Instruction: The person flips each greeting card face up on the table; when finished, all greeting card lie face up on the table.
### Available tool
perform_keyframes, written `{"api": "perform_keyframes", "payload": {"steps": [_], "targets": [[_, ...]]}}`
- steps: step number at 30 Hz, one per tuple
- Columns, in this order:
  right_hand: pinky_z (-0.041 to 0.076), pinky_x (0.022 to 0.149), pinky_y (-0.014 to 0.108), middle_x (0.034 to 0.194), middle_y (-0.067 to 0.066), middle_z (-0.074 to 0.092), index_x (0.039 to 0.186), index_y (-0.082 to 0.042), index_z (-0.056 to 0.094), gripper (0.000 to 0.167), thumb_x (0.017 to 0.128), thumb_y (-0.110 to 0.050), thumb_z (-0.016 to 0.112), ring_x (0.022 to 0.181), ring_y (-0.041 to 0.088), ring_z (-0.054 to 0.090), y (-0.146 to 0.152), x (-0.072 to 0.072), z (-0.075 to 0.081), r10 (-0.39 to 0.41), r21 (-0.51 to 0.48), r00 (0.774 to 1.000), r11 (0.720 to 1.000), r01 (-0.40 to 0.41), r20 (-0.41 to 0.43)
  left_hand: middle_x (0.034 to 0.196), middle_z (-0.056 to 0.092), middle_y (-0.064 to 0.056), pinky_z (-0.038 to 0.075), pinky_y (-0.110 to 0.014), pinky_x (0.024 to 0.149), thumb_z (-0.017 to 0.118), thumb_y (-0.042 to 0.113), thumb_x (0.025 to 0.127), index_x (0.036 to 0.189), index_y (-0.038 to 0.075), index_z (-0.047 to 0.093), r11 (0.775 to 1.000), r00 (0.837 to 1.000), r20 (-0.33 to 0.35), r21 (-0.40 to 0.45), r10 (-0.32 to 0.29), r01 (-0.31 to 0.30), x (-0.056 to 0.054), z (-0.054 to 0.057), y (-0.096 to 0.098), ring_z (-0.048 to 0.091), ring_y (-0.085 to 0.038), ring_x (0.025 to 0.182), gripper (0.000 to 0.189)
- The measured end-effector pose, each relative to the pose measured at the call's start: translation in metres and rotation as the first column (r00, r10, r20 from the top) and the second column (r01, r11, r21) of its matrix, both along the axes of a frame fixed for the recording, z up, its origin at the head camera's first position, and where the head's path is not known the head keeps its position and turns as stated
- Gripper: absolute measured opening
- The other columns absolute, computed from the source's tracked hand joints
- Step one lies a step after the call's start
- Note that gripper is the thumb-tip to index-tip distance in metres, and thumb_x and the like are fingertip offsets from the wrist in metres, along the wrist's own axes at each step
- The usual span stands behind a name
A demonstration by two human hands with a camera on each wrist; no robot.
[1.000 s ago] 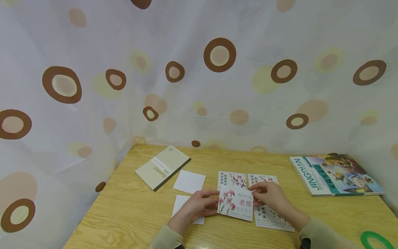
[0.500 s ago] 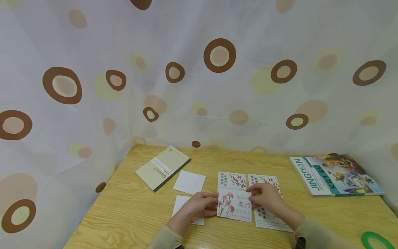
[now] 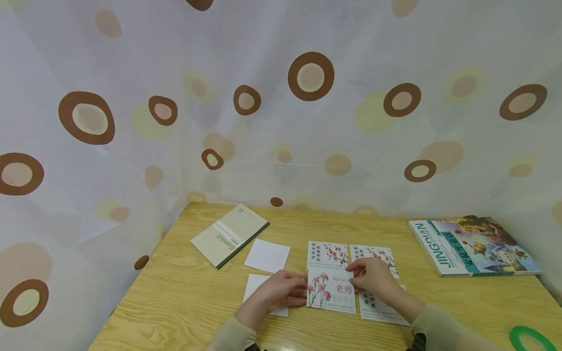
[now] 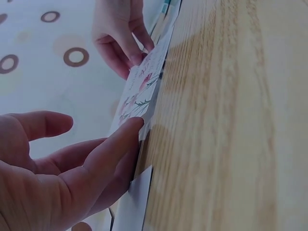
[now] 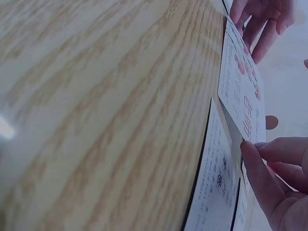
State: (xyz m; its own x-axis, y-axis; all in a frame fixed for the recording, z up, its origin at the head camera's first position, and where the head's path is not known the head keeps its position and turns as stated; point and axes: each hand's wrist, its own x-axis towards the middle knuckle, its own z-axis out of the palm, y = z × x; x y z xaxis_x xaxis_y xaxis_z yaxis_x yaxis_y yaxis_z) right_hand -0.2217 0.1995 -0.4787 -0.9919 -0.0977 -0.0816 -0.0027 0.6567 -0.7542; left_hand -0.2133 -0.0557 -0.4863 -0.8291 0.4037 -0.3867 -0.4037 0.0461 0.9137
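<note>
A greeting card with pink carnations (image 3: 322, 300) lies between my hands, slightly raised from the table in the wrist views. My right hand (image 3: 377, 280) pinches its right edge near the upper corner. On the opposite side my left hand (image 3: 277, 295) touches the left edge with fingertips; its thumb (image 4: 50, 124) stands apart from the card. Just behind lies a plum-blossom card (image 3: 322, 253). Another blossom card (image 3: 384, 253) is at back right, partly covered by my right hand, and a third card (image 3: 378, 311) lies in front of it, also partly hidden.
Two blank white cards lie left, one farther back (image 3: 268, 256) and one nearer (image 3: 253, 286) under my left hand. A Gambit notebook (image 3: 230, 236) sits at back left, a thick colourful book (image 3: 476, 246) at back right. A green ring (image 3: 520, 336) is at front right.
The carnation card has shifted slightly left and squared up below the blossom card behind it. My right hand has moved slightly left with it; the left hand has barely moved.
</note>
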Motion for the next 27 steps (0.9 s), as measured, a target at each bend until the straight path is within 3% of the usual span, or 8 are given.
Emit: {"api": "perform_keyframes", "payload": {"steps": [14, 27], "targets": [[0.045, 0.056, 0.022, 0.07, -0.002, 0.059, 0.089, -0.006, 0.075, 0.016, 0.075, -0.001, 0.08, 0.061, 0.009, 0.053, 0.0, -0.0028, -0.0051, 0.078, 0.197, 0.993, 0.979, -0.06, -0.089, 0.116, 0.066, -0.015, 0.06, -0.031, 0.083, 0.053, 0.01, 0.097, 0.127, -0.011, 0.059, 0.998, 1.0, 0.004, -0.059, -0.02, 0.02, -0.001, 0.0033, -0.0013, 0.063, -0.015, 0.089, 0.037], [0.044, 0.058, 0.023, 0.07, -0.003, 0.06, 0.089, -0.006, 0.075, 0.016, 0.074, -0.002, 0.081, 0.065, 0.011, 0.05, -0.0018, -0.0008, -0.004, 0.11, 0.228, 0.988, 0.97, -0.083, -0.11, 0.109, 0.067, -0.017, 0.06, -0.032, 0.083, 0.055, 0.011, 0.098, 0.132, -0.009, 0.057, 0.998, 1.0, 0.012, -0.058, -0.013, 0.014, -0.0014, 0.0024, -0.0032, 0.066, -0.014, 0.088, 0.04]]}}
